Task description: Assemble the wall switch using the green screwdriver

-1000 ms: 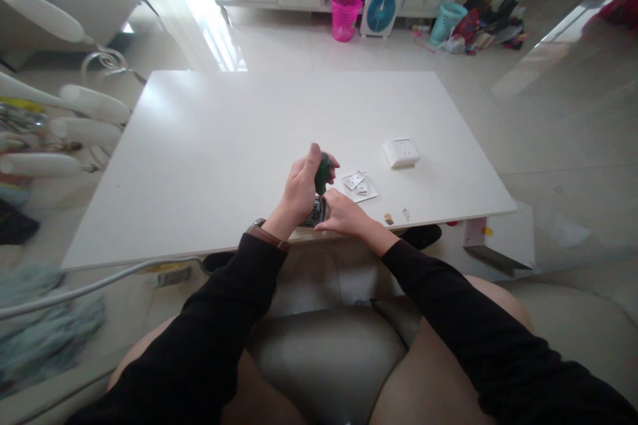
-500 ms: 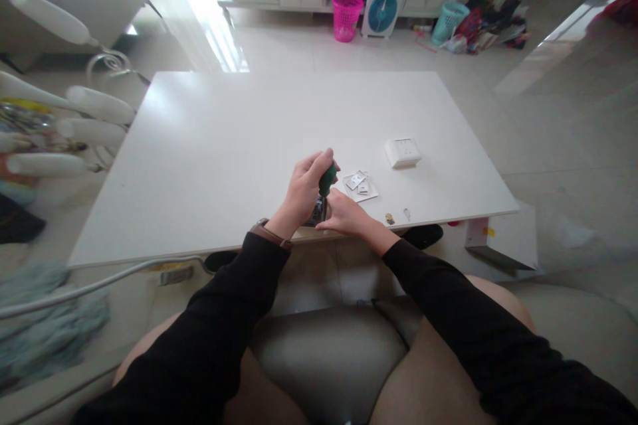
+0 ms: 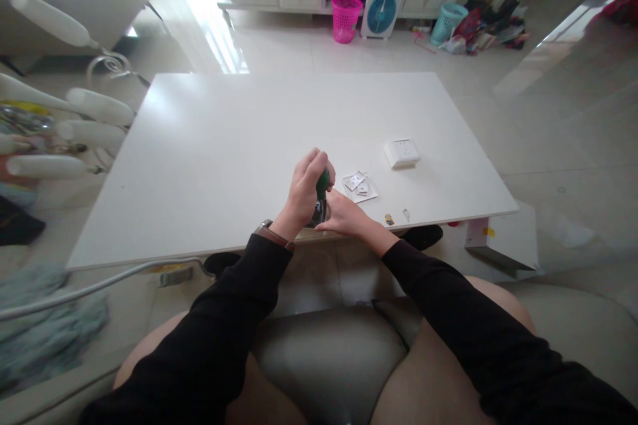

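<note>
My left hand (image 3: 305,189) is closed round the green handle of a screwdriver (image 3: 323,183), held upright over a small dark part (image 3: 318,214) at the near edge of the white table (image 3: 224,146). My right hand (image 3: 345,212) presses on that part from the right, fingers curled against it. Just right of my hands lie small white plates (image 3: 359,186) on the table. A white wall socket (image 3: 401,152) sits farther right. A screw (image 3: 406,214) and a tiny yellow piece (image 3: 389,218) lie near the front edge.
White chair rails (image 3: 64,126) stand at the table's left. On the floor beyond are a pink basket (image 3: 345,16), a small fan (image 3: 381,8) and a teal basket (image 3: 447,20). A mop (image 3: 44,325) lies at lower left.
My left hand has turned on the screwdriver handle, fingers wrapping over its top so less green shows. The right hand stays on the dark part.
</note>
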`<move>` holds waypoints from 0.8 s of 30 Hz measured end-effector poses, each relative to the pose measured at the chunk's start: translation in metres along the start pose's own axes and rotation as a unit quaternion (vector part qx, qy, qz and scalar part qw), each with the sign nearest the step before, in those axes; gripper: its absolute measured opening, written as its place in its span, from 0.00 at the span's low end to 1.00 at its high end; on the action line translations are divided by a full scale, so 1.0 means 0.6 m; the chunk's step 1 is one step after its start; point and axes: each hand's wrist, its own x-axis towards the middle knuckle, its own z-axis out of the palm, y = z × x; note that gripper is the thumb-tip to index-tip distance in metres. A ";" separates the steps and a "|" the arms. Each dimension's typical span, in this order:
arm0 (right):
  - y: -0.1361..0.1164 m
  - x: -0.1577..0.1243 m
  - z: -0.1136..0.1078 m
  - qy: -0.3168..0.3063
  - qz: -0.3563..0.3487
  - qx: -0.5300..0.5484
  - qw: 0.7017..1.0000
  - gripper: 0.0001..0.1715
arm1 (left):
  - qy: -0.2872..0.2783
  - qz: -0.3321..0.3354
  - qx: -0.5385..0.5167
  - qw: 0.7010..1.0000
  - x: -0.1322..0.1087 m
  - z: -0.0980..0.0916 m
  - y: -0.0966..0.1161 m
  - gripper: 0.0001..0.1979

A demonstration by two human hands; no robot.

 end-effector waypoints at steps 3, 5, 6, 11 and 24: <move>-0.004 -0.001 -0.001 0.007 -0.004 0.012 1.000 0.42 | -0.013 -0.012 0.019 1.000 -0.006 0.001 0.005 0.23; -0.006 -0.001 -0.001 0.009 -0.004 0.017 1.000 0.43 | -0.001 -0.016 0.038 0.999 -0.008 0.003 0.009 0.23; -0.006 0.000 -0.001 0.009 -0.003 0.018 1.000 0.43 | 0.006 -0.016 0.045 0.999 -0.008 0.003 0.012 0.24; -0.002 0.002 0.001 0.008 -0.002 0.016 1.000 0.45 | -0.029 -0.009 0.063 0.998 -0.003 -0.005 0.027 0.25; -0.003 0.000 -0.002 -0.008 0.018 -0.029 0.999 0.38 | -0.059 -0.017 -0.008 0.998 0.009 -0.012 0.014 0.32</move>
